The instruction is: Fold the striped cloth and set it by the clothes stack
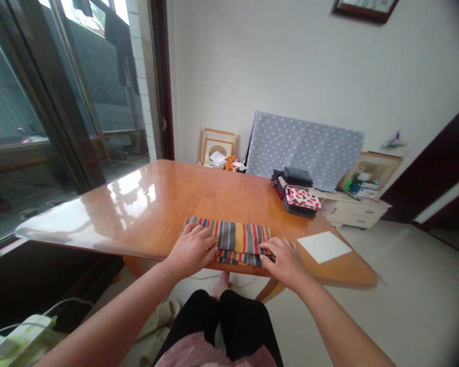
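A striped cloth point(239, 237) in grey, red and yellow lies folded into a wide, layered strip at the near edge of the wooden table point(222, 196). My left hand point(194, 246) rests on its left end, fingers slightly spread and lying on the fabric. At the right end, my right hand point(285, 259) touches the cloth with its fingers apart and curved over the edge. The thumbs' undersides and part of the lower layer are hidden.
A stack of folded clothes point(300, 196) stands on the table's back right. A white sheet point(324, 246) lies right of my right hand. Behind are a dotted cloth point(304, 148), framed pictures point(218, 145) and a white cabinet point(357, 211). Slippers point(156, 321) are on the floor.
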